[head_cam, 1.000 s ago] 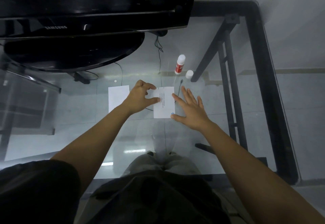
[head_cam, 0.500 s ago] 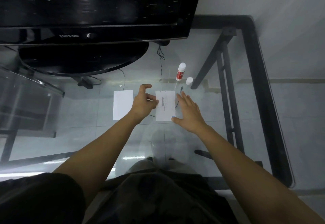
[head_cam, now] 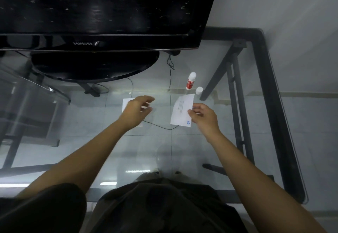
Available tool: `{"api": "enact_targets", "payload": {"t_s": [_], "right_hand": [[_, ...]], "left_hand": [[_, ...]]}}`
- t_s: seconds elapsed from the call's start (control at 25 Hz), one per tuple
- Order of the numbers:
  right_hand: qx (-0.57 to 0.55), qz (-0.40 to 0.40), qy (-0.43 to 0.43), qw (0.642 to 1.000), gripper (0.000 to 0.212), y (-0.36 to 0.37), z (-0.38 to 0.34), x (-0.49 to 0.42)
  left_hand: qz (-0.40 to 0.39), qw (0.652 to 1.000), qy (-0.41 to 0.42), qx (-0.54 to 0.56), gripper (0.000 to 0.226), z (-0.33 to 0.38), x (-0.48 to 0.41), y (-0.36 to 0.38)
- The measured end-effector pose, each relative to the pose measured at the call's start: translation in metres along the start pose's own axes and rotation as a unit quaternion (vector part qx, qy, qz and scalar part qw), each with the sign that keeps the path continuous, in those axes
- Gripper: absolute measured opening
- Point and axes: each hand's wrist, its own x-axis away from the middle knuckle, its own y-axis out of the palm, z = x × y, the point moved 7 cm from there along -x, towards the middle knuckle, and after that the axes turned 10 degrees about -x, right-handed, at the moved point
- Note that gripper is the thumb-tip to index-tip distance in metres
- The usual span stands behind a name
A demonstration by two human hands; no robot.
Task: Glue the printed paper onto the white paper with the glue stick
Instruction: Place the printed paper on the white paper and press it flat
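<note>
My right hand [head_cam: 203, 116] pinches the right edge of the printed paper [head_cam: 181, 111], which is lifted and tilted, its printed side facing me. My left hand [head_cam: 136, 111] hovers with fingers spread over the white paper [head_cam: 125, 102], hiding most of that sheet. The glue stick [head_cam: 190, 80], white with a red label, stands uncapped beyond the printed paper. Its white cap [head_cam: 199, 90] rests just to its right.
The glass table [head_cam: 210, 150] has a black metal frame [head_cam: 274, 104] along its right and far sides. A large black television [head_cam: 102, 13] on a round base [head_cam: 93, 66] fills the far left. A thin black cable [head_cam: 161, 126] runs between my hands.
My right hand took hold of the printed paper and raised it to the right. My left hand let go of it and swung left over the white paper.
</note>
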Motion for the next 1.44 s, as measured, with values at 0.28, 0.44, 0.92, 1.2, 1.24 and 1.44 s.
{"api": "enact_targets", "payload": {"t_s": [0.28, 0.44, 0.92, 1.2, 1.24, 1.44], "right_hand": [[0.008, 0.019, -0.014, 1.0, 0.017, -0.01, 0.003, 0.008], [-0.003, 0.028, -0.022, 0.999, 0.017, -0.017, -0.003, 0.012], [0.067, 0.077, -0.105, 0.989, 0.013, -0.044, -0.028, 0.027], [0.136, 0.084, -0.23, 0.96, 0.012, -0.027, -0.054, 0.041], [0.154, 0.074, -0.254, 0.952, 0.013, -0.02, -0.059, 0.044], [0.258, 0.035, -0.325, 0.909, 0.017, 0.015, -0.07, 0.054]], "left_hand": [[-0.052, 0.962, 0.028, -0.267, 0.043, -0.076, 0.029, -0.014], [-0.046, 0.965, 0.063, -0.251, 0.044, -0.045, 0.016, 0.01], [-0.082, 0.972, 0.106, -0.193, 0.045, 0.024, -0.003, 0.068], [0.034, 0.999, -0.01, 0.027, 0.031, 0.029, -0.006, 0.024], [0.024, 0.99, -0.051, 0.127, 0.028, 0.03, -0.008, 0.018], [-0.054, 0.961, -0.064, 0.262, 0.023, 0.057, -0.007, 0.009]]}}
